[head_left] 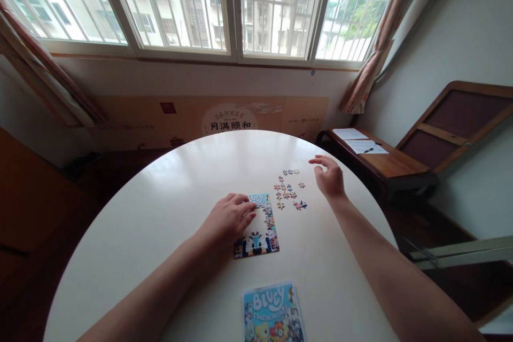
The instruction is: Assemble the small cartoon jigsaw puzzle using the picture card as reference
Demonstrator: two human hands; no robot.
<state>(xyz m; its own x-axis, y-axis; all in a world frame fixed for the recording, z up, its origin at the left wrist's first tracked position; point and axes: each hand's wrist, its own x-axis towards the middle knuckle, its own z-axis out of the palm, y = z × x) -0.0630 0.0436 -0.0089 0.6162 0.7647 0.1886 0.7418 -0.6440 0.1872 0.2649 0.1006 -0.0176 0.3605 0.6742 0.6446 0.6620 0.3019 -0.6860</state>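
A partly assembled jigsaw puzzle lies on the round white table, its border joined around a bare middle. My left hand rests over its left side, fingers loosely spread and covering part of that edge. To the right of the puzzle, loose jigsaw pieces are scattered in a small group. Beyond them, my right hand hovers near the table's right side; its thumb and fingers are apart with nothing visible between them. Closer to me lies a blue picture sheet lettered "BLUEY", cut off by the bottom of the view.
The white table has a curved edge. Right of it stands a wooden chair or bench with papers and a pen on it. A printed cardboard panel stands under the barred window, with curtains at both sides.
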